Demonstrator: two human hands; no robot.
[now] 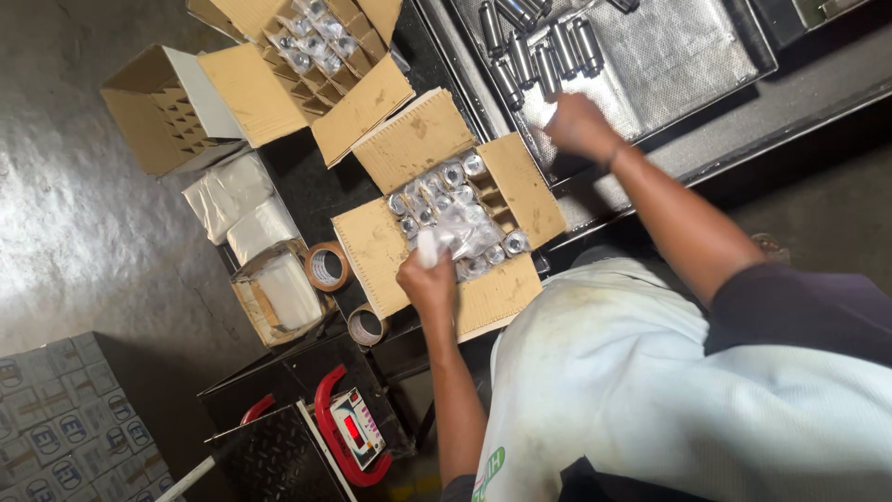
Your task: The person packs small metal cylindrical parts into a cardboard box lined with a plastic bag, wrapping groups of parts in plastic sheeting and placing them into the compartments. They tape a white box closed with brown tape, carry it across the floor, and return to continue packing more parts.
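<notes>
Packing looks underway: the left hand (426, 279) grips a small white piece (426, 247) over the open carton (452, 216) of wrapped metal cylinders, while the right hand (578, 125) reaches onto the tray (688, 56) of bare cylinders (539, 51), fingers blurred, so I cannot tell their grip. 2 tape rolls (327, 266) sit beside the carton; nothing blocks the reach.

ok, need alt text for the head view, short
Seen from above, a person's left hand holds a clear plastic bag over an open brown cardboard box of bagged metal cylinders, while the right hand reaches into a perforated metal tray of loose cylinders.
</notes>
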